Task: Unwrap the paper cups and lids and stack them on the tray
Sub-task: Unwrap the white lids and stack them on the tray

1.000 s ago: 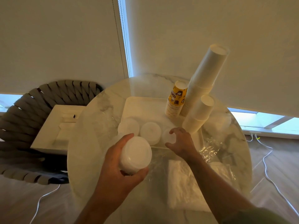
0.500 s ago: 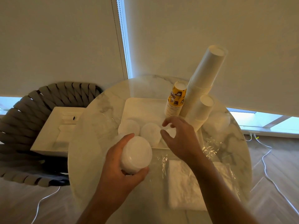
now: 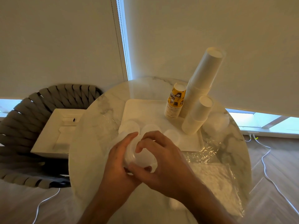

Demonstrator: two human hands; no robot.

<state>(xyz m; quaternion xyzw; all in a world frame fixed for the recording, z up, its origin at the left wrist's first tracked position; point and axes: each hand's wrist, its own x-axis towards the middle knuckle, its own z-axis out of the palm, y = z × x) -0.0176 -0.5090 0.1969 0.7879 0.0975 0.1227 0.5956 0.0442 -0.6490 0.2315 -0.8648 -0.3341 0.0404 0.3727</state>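
Observation:
Over the near part of the round table, my left hand (image 3: 120,160) grips a stack of white lids (image 3: 142,156) from the left. My right hand (image 3: 160,157) curls over the same stack from the right, fingers on its top rim and thumb underneath. Behind my hands lies the white tray (image 3: 145,109). Three low piles of lids (image 3: 173,135) sit along its near edge, partly hidden by my fingers. At the tray's right end stand a yellow printed cup stack (image 3: 175,102), a tall white cup stack (image 3: 202,83) and a shorter white cup stack (image 3: 196,117).
Crumpled clear wrap (image 3: 205,152) and a white plastic bag (image 3: 215,180) lie on the marble table (image 3: 90,143) to the right of my hands. A woven chair (image 3: 21,126) holding a white box (image 3: 55,131) stands at the left. Cables run along the floor.
My right hand left the lid pile on the tray and came back to the stack in my left hand, now gripping it from the right. The left hand barely moved.

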